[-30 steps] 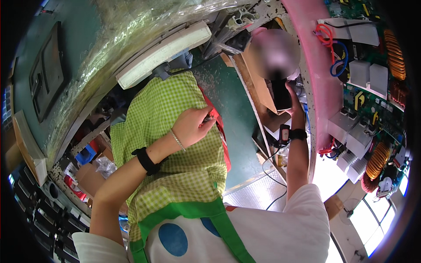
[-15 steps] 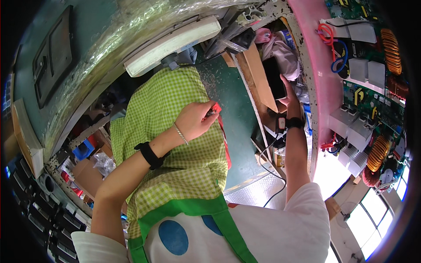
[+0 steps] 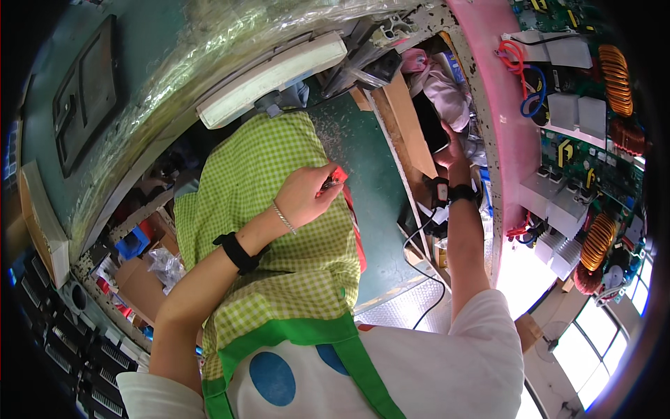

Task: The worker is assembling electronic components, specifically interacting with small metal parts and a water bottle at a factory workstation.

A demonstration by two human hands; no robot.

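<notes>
through the head camera i have my left hand (image 3: 307, 197) over the lap, its fingers curled tight around a small red thing with a shiny metal part (image 3: 339, 174); most of it is hidden in the grip, so i cannot tell its kind. below that hand spreads a green-and-white checked cloth apron (image 3: 258, 164), with a red strip (image 3: 359, 237) along its right edge. a silver chain bracelet (image 3: 284, 218) and a wide black wristband (image 3: 239, 254) circle my left arm

my right hand (image 3: 453, 150) is well apart from the left, reaching into a cluttered compartment, where it grasps the lower end of a flat black phone-like slab (image 3: 427, 120); the thumb lies along the slab's edge, and i cannot make out all of the other fingers. the slab sits tilted between a brown cardboard flap (image 3: 407, 119) on its left and a pale pink cloth bundle (image 3: 447, 98) on its right. at my right wrist are a black strap (image 3: 464, 193) and a small dark device with a light face (image 3: 440, 192), and a thin black cable (image 3: 442, 285) hangs just below. farther right, green circuit boards with copper coils (image 3: 592, 241) stand beside a pink sheet (image 3: 501, 150)
</notes>
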